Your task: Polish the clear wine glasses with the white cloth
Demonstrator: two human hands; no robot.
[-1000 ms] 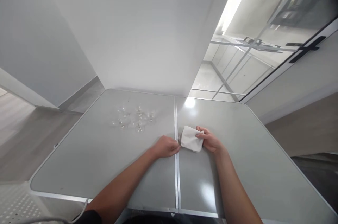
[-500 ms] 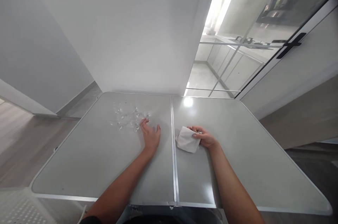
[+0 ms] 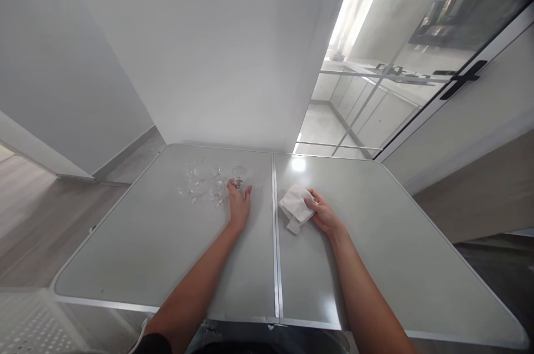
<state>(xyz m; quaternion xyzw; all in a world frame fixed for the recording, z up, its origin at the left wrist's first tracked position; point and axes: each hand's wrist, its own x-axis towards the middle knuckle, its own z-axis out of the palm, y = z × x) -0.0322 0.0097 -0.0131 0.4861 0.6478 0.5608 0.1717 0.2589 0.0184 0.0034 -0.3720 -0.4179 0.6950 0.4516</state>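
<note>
My left hand (image 3: pixel 239 201) is at the right end of a cluster of clear glasses (image 3: pixel 217 184) on the left half of the table. Its fingers and thumb curl around the lower part of one clear glass (image 3: pixel 239 172), whose round rim shows beyond the fingertips. The exact contact is hard to make out. Right of the table's centre seam, my right hand (image 3: pixel 323 212) grips a folded white cloth (image 3: pixel 295 204) between thumb and fingers. One corner of the cloth hangs down toward me.
The grey folding table (image 3: pixel 146 254) has a metal edge and a metal seam (image 3: pixel 276 243) down its middle. A white wall (image 3: pixel 217 65) rises behind it. To the right is a glass-paned door with a black handle (image 3: pixel 463 80). A white perforated surface (image 3: pixel 33 326) sits at lower left.
My left hand has moved forward onto the rightmost glass, whose rim now shows clearly. My right hand has shifted the cloth slightly, and its folds hang differently. The view has tilted slightly.
</note>
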